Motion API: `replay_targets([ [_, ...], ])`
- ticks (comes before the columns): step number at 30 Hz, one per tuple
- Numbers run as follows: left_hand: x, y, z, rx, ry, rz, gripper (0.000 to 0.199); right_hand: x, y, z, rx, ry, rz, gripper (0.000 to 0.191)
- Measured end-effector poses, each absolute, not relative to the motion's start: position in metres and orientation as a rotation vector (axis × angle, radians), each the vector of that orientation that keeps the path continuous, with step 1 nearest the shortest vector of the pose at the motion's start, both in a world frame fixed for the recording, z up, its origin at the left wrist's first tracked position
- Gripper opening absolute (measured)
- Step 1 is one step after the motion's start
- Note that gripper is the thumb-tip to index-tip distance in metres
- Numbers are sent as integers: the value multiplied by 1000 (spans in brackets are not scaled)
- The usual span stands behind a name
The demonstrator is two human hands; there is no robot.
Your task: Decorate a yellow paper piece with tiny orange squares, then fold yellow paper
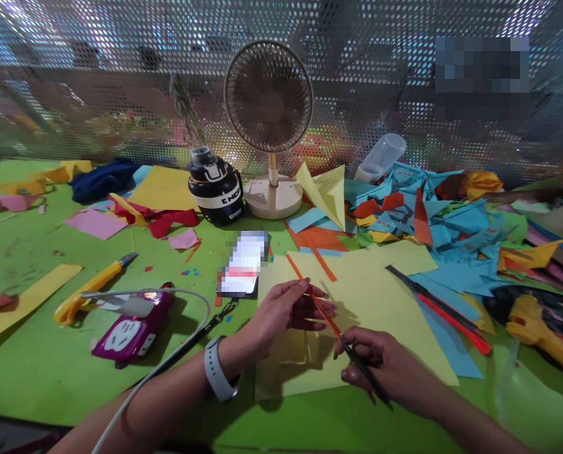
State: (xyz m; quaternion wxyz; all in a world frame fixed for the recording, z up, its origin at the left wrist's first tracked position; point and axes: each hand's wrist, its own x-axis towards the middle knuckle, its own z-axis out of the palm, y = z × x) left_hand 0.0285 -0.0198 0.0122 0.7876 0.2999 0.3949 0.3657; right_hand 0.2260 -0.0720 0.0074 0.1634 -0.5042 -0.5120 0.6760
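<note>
Over a pale yellow paper sheet (357, 284), my left hand (285, 312) pinches a narrow orange paper strip (327, 317) between thumb and fingers. The strip slants from upper left down to my right hand (380, 362). That hand is closed around a slim dark tool (367, 375), whose tip meets the strip's lower end; its exact kind is hard to make out. A pale watch band circles my left wrist. Beyond my left hand lies a lit phone (244, 263). A red-and-black cutter-like tool (444, 312) rests on the sheet's right side.
A desk fan (272, 126) and a black water jug (215, 189) stand at the back. Blue folded papers (404, 202) heap up right. A yellow-handled knife (92, 287) and purple power strip (137, 328) with a white cable lie left. A yellow tool (541, 328) sits far right.
</note>
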Motion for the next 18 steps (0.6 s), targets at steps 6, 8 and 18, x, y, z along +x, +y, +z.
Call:
replay_targets([
  [6,28,-20,12,648,852,781,29,226,-72,8,-1421,-1445,1940,30],
  [8,29,-20,13,650,860,777,29,226,-72,7,-1421,-1440,1946,31],
  [18,29,-21,17,682,855,756,33,227,-72,7,-1409,-1437,1969,31],
])
